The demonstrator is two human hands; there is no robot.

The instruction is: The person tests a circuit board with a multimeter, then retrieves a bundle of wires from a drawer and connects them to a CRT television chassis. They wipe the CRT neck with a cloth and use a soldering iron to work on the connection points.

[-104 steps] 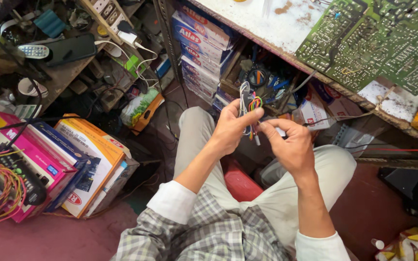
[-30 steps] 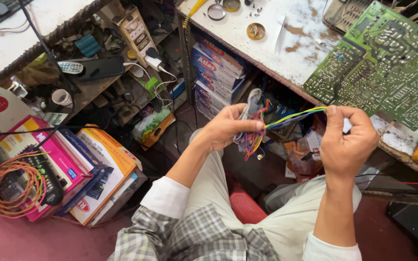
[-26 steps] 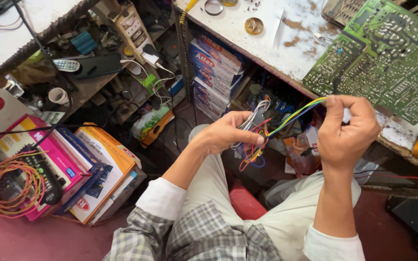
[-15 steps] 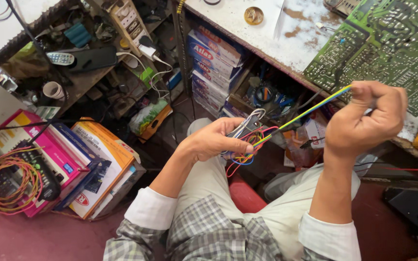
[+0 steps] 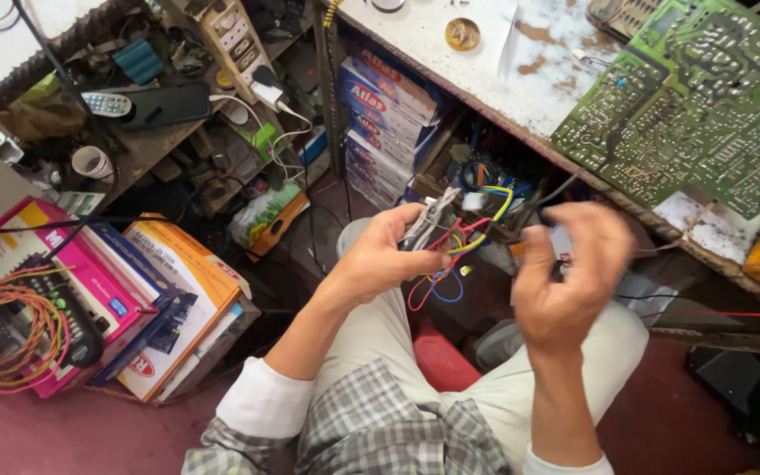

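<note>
My left hand (image 5: 389, 255) grips a bundle of coloured wires (image 5: 450, 242) in red, yellow, blue and grey, whose loose ends curl up and down from the fist. My right hand (image 5: 565, 281) hovers just to the right of the bundle, blurred, fingers spread and curled, holding nothing. Both hands are above my lap, in front of a workbench (image 5: 503, 70). A large green circuit board (image 5: 697, 105) lies on the bench at the upper right.
Stacked boxes (image 5: 389, 97) and tangled parts sit on the shelf under the bench. At the left, books and boxes (image 5: 160, 290), a coil of orange wire (image 5: 2, 334), a remote (image 5: 105, 104) and a power strip (image 5: 230, 35) crowd the floor and a low shelf.
My right hand had pulled a yellow-green wire out taut to the right; now it has let go and moved back down towards the bundle. The wire has sprung back into a loop.
</note>
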